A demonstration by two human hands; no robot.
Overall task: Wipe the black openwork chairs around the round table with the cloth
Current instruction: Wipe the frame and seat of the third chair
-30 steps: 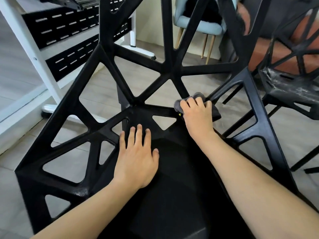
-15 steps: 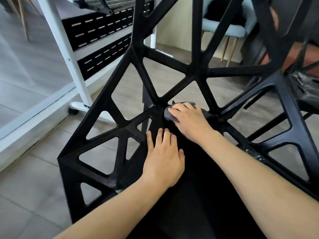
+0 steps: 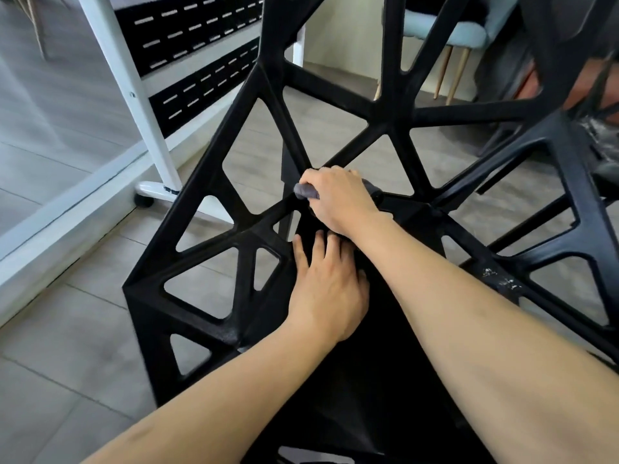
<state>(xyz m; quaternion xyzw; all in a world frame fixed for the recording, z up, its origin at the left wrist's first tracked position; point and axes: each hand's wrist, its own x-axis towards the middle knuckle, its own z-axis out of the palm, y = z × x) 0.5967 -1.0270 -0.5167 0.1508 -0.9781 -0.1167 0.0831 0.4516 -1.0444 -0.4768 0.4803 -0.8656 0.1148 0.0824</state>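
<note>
Wiping seat-back joint of black chair, cloth now further left

R hand [image 3: 338, 199] fingers curl round grey cloth [image 3: 305, 191], pressing it on strut junction at rear of seat; vs 1 s ago it's slid left across the joint, so that strip looks done & left struts likely next. L hand [image 3: 326, 289] fingers straight, slightly apart, flat on seat just below, steadying black openwork chair [image 3: 214, 192]. Count: 1 cloth, 2 hands, 2 black chairs – 2nd chair [image 3: 599, 135] at right edge, untouched; blue chair [image 3: 445, 35] behind
</note>
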